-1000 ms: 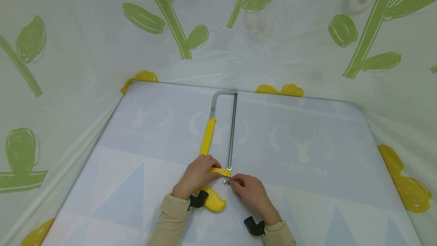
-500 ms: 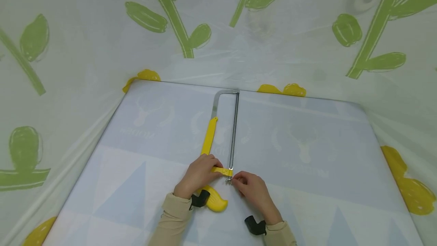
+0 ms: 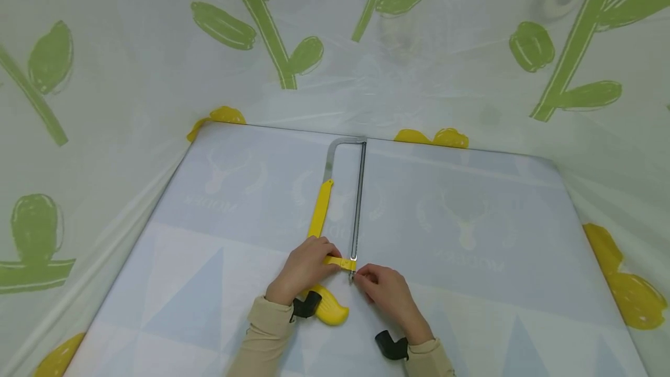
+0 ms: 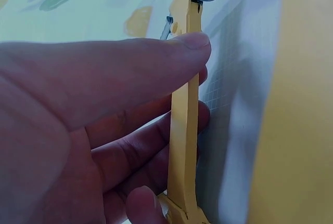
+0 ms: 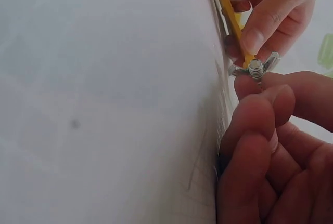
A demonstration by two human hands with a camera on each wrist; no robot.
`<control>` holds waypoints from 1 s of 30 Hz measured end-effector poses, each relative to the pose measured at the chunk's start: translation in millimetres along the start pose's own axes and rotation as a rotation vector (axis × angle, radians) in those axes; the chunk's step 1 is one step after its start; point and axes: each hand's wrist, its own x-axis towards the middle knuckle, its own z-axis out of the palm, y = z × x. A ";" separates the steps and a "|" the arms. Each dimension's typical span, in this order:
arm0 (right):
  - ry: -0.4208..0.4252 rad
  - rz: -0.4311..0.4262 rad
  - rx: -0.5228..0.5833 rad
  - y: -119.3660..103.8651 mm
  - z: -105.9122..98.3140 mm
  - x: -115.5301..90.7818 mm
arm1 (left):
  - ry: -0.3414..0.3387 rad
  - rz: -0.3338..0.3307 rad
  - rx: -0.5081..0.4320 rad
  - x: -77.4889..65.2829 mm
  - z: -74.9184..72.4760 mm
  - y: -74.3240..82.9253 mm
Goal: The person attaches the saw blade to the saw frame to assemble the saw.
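A hacksaw with a yellow and grey frame lies on the table, its blade running away along the right side. My left hand grips the yellow near end of the frame; in the left wrist view the thumb lies across one face with fingers behind. A silver wing nut sits on the threaded end. My right hand has thumb and forefinger together at the wing nut, the other fingers curled. Part of the contact is hidden. The yellow handle lies below the left hand.
The table has a pale grey and blue patterned cover. A cloth with green plant prints hangs behind and at both sides. Black wrist pieces sit below the hands.
The wing nut has turned, its wings standing at a different angle. The right fingertips have shifted slightly around it. The left hand keeps its grip and the saw stays put.
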 end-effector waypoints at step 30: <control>-0.032 0.040 -0.017 -4.6 -0.3 -0.8 | -0.001 -0.010 -0.005 -1.2 -0.2 -0.8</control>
